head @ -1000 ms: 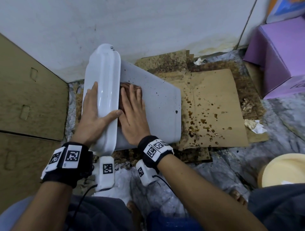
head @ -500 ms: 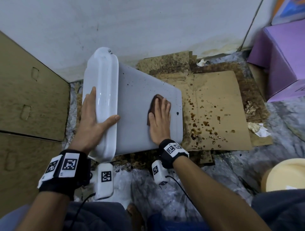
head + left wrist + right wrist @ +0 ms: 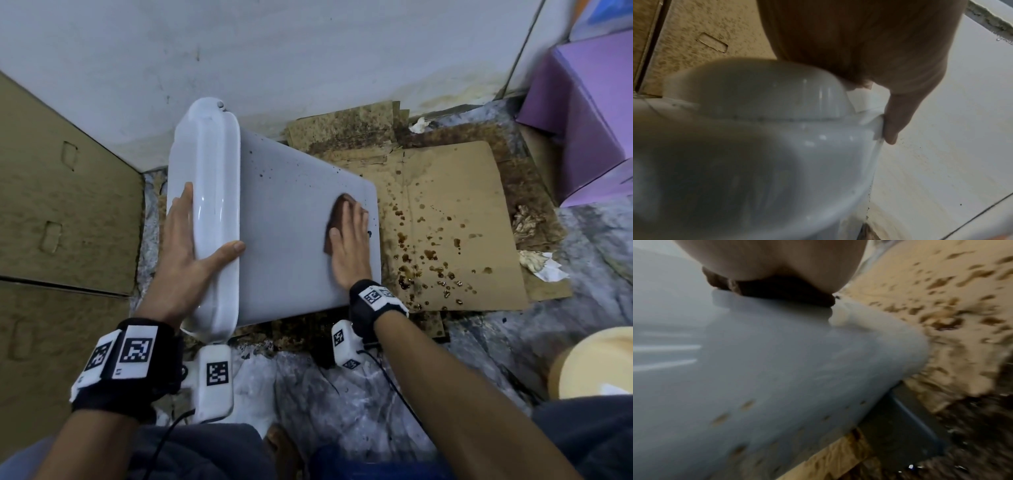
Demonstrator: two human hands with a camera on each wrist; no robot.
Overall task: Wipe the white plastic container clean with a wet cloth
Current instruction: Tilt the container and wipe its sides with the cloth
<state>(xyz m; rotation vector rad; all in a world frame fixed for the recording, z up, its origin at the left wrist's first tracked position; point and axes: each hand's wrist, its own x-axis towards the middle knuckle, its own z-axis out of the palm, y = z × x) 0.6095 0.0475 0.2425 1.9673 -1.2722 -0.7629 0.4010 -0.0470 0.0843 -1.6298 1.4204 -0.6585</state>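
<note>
**Brown cloth pressed flat on the tipped white container**

The white plastic container [image 3: 284,233] lies on its side on the floor, its lidded end toward the cardboard wall panels [image 3: 61,212] and its base end over the stained cardboard sheet [image 3: 445,222]. The left hand [image 3: 186,253] clasps the container's white lid [image 3: 212,205]: its fingers [image 3: 180,212] run straight along the lid's far side and the thumb hooks over the near edge. The right hand [image 3: 349,243] lies flat, fingers straight and together, pressing a brown wet cloth [image 3: 337,212] against the container's upturned side, close to the base edge. Dark specks dot that side beyond the cloth. Brown drips spatter the cardboard sheet just beside the container's base. A purple box [image 3: 582,120] stands well beyond that sheet.
</note>
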